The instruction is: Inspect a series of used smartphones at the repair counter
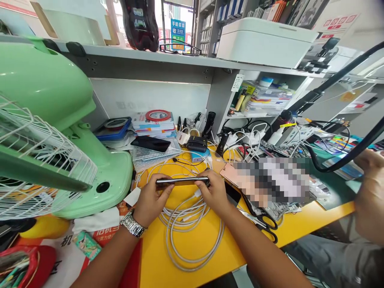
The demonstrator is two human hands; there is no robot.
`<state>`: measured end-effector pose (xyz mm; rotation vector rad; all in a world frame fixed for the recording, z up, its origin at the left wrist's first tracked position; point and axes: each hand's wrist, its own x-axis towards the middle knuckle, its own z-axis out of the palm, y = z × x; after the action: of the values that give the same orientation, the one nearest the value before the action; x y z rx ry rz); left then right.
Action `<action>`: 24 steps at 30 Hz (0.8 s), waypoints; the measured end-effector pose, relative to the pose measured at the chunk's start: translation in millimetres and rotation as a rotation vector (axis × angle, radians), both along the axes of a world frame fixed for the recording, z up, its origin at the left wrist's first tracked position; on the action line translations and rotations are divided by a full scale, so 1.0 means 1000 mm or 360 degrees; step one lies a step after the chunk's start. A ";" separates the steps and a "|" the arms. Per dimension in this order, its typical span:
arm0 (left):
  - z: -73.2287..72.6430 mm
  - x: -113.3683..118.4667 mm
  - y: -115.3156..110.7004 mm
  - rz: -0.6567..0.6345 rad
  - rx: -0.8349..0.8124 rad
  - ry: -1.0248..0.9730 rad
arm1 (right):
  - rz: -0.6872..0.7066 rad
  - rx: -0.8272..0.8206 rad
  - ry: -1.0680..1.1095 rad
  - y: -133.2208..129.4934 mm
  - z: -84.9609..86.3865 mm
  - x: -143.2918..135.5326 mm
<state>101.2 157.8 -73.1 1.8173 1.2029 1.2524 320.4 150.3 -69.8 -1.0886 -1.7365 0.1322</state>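
Note:
A dark phone [183, 181] is held sideways and seen nearly edge-on above the yellow table [156, 260]. My left hand [153, 200], with a metal watch on its wrist, grips one end. At the other end my right hand [213, 192] has its fingers and thumb around the phone. Below both hands lies a coiled white cable [192, 240]. Another dark phone [151, 143] rests on bubble wrap behind my left hand. Partly hidden by my right hand, a dark flat object [232, 195] lies on the table.
A green fan [111, 180] stands at the left. Black-handled scissors [264, 222] lie right of my right arm. Chargers and cables crowd the back. A black lamp arm [345, 72] crosses the right side, near another person's arm [370, 196].

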 end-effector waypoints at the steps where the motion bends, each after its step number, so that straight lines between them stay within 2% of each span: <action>1: -0.001 0.000 0.001 -0.0003 -0.0019 0.0031 | -0.0007 0.0000 -0.0008 0.000 0.000 0.001; 15: -0.011 -0.003 0.003 -0.0038 0.0005 0.0067 | 0.0002 -0.0012 -0.0005 0.000 0.005 0.002; 24: -0.012 -0.003 0.001 0.0073 -0.0041 0.0073 | 0.0015 0.0019 -0.0007 -0.002 0.008 0.000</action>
<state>98.6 158.5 -85.1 1.8181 1.2866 1.2207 320.3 148.2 -62.0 -1.0732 -1.7446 0.1250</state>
